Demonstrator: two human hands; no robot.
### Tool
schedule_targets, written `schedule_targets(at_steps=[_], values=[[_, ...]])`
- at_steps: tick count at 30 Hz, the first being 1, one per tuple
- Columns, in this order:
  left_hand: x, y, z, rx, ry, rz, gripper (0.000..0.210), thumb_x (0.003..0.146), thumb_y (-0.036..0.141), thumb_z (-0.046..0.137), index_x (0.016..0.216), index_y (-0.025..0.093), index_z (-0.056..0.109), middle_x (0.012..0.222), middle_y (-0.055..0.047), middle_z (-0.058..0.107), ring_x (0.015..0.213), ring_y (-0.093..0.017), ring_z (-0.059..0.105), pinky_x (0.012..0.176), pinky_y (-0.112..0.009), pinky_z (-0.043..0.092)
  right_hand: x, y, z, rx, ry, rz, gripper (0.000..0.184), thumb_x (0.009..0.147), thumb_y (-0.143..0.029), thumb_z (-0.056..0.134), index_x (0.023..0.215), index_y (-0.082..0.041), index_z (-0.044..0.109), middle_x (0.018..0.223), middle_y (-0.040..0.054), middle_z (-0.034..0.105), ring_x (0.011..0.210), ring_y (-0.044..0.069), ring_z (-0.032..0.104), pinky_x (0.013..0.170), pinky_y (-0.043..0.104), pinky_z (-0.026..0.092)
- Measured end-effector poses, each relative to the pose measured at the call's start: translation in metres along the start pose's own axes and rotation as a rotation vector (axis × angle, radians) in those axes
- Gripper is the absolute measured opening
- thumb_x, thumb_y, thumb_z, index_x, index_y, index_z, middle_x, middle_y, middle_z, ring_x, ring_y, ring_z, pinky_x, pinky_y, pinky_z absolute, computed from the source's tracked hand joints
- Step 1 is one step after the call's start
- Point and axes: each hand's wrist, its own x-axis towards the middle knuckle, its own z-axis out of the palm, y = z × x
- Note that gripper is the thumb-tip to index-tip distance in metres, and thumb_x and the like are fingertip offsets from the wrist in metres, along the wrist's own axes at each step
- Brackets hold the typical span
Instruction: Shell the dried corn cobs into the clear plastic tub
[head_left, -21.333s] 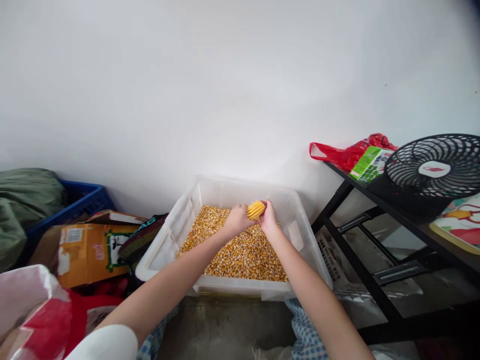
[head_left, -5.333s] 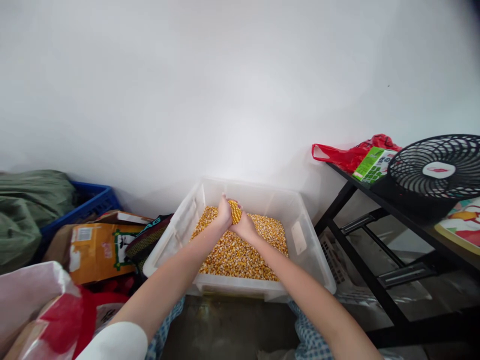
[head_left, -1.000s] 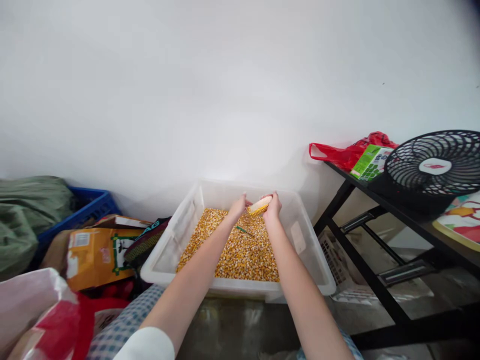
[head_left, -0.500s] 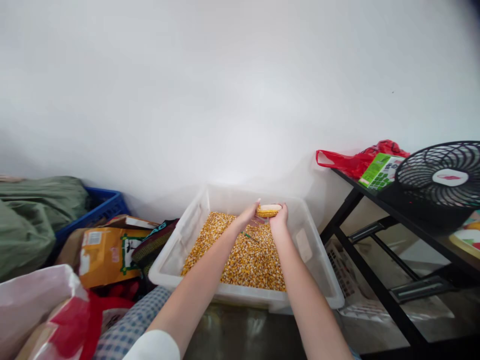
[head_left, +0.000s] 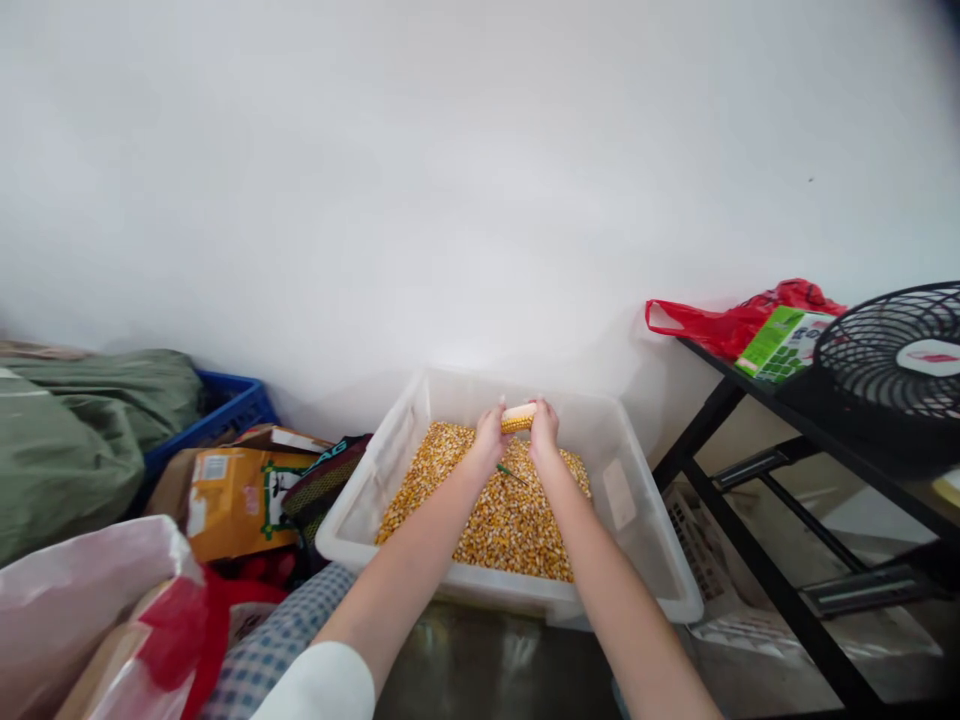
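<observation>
Between my two hands is a corn cob (head_left: 517, 418), held crosswise above a translucent plastic bin (head_left: 660, 560). Its upper side is bare and pale, while yellow kernels still line the lower side. My left hand (head_left: 491, 432) is closed around the left end, and my right hand (head_left: 544, 425) grips the right end. Loose corn kernels (head_left: 510, 530) cover the bottom of the bin below. A thin green stick-like piece (head_left: 511, 472) lies on the kernels under my hands; its kind is unclear.
At right, a black shelf (head_left: 817, 410) bears a fan (head_left: 900, 355), a green-white box (head_left: 784, 343) and a red plastic bag (head_left: 742, 320). Left are a blue crate (head_left: 232, 405), green cloth (head_left: 97, 430), an orange package (head_left: 232, 505) and a red-white bag (head_left: 97, 600). A white wall stands behind.
The view has turned slightly left, so surroundings sit further right. Both hands and the cob have shifted a little left over the bin, and my left hand now wraps the cob's end more closely.
</observation>
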Motion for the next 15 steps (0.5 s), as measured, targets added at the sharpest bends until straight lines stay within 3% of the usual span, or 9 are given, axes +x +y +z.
schedule_targets(at_steps=[3,7,10,15], values=[[0.004,0.016,-0.001,-0.157,0.089,-0.016,0.026,0.08,0.039,0.045,0.07,0.015,0.049,0.059,-0.003,0.054,0.054,-0.014,0.053,0.055,-0.026,0.042,-0.005,-0.004,-0.002,-0.191,-0.126,0.082,0.031,0.083,-0.042,0.039,0.08,-0.016,0.056,0.068,0.0009,0.058,0.055,0.012,0.053,0.048,0.021,0.041],[0.006,0.033,-0.003,-0.301,0.131,0.062,0.013,0.077,0.023,0.044,0.067,0.016,0.047,0.058,0.0,0.053,0.052,-0.011,0.051,0.056,-0.023,0.04,-0.013,-0.011,-0.006,-0.346,-0.385,0.319,0.046,0.085,-0.055,0.033,0.094,-0.016,0.054,0.054,0.0007,0.055,0.039,0.012,0.049,0.041,0.023,0.04],[0.007,0.038,-0.005,-0.318,0.124,0.105,0.011,0.074,0.017,0.045,0.063,0.017,0.046,0.055,0.002,0.049,0.049,-0.009,0.048,0.056,-0.021,0.038,-0.017,-0.013,-0.006,-0.34,-0.506,0.42,0.049,0.086,-0.056,0.03,0.096,-0.014,0.053,0.048,-0.0001,0.053,0.034,0.01,0.046,0.041,0.022,0.041],[0.011,0.038,-0.007,-0.292,0.043,0.221,0.011,0.068,0.019,0.058,0.071,0.016,0.048,0.059,0.002,0.053,0.054,-0.01,0.051,0.061,-0.022,0.04,-0.014,-0.013,-0.007,-0.253,-0.584,0.444,0.048,0.087,-0.055,0.028,0.094,-0.014,0.051,0.049,-0.0001,0.053,0.038,0.01,0.049,0.042,0.021,0.041]])
